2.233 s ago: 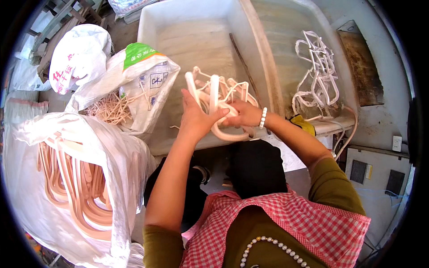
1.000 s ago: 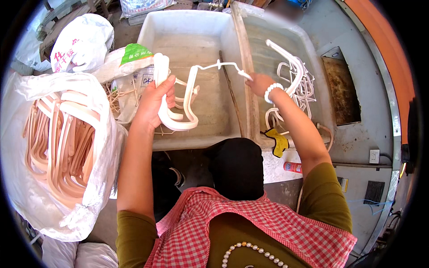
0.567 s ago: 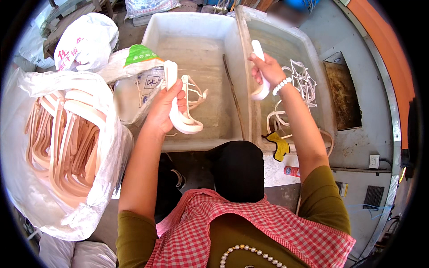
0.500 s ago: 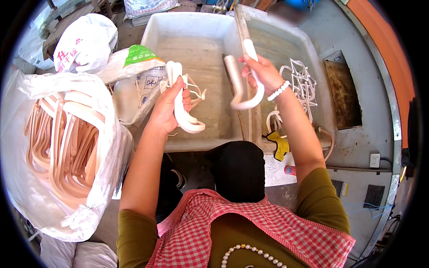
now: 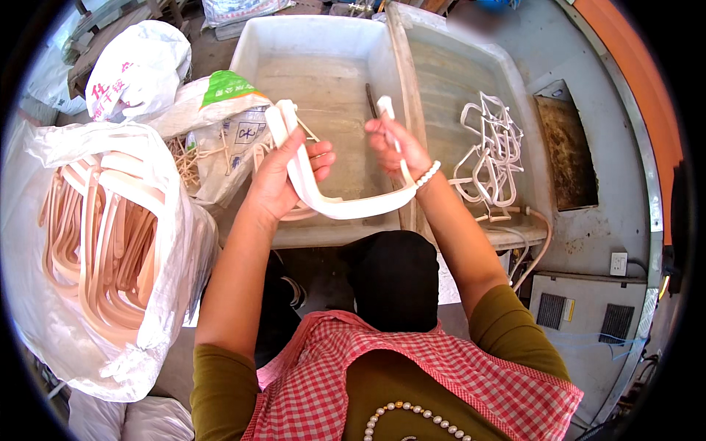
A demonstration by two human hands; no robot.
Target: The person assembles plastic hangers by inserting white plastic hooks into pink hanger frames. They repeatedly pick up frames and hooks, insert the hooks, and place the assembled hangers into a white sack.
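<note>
My left hand point(image 5: 279, 176) is wrapped round one upright arm of some white U-shaped plastic pieces point(image 5: 353, 209), which look nested together. The curved bottom of the U runs across above my knee to my right hand point(image 5: 401, 147), whose curled fingers are closed on the other upright arm near its end. Just behind my left hand, thin pale plastic strips show in part. To the left, an open white plastic sack point(image 5: 180, 242) is filled with many similar pale pink curved pieces point(image 5: 110, 242).
A white tub point(image 5: 312, 44) stands in front of me. Beside it is another tub point(image 5: 471, 62) with a tangle of thin white plastic frames point(image 5: 491, 158) at its right. A bag with a green patch point(image 5: 224, 88) holds thin scraps. A grey machine panel point(image 5: 573, 242) borders the right.
My right hand has moved left and down, bringing its separate curved piece against those in my left hand. My right forearm now covers where the yellow-and-black item was.
</note>
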